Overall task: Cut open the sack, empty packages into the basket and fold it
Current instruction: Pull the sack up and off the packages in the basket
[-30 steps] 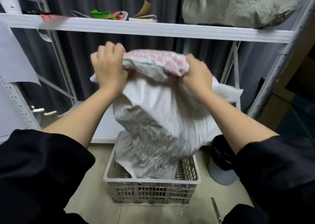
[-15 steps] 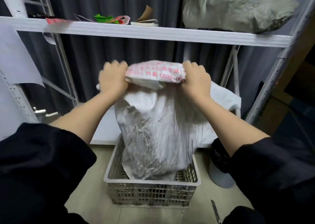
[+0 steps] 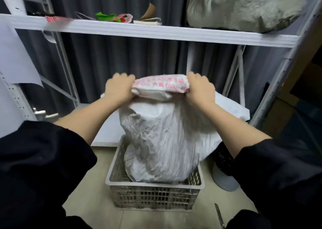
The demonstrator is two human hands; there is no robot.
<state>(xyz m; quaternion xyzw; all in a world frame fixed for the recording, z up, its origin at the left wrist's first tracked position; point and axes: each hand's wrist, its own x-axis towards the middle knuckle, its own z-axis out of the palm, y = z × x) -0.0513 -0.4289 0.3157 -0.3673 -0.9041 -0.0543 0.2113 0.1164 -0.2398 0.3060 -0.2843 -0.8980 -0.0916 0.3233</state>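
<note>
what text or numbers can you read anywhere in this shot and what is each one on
"0532-80", cut off by the right hand: red print on the top end of the white sack.
Red Chinese characters and more digits on that same end: too blurred to read.
Faint marks on the dark round object right of the basket: not readable.
The shelf items show no readable text.

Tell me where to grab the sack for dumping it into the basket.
Grip the sack at its bunched upper end with the red print, one corner per side, coming from above. That is how the left hand and right hand hold it now: fingers curled over the folded edge, so the body hangs and its lower end sits inside the basket.
</note>
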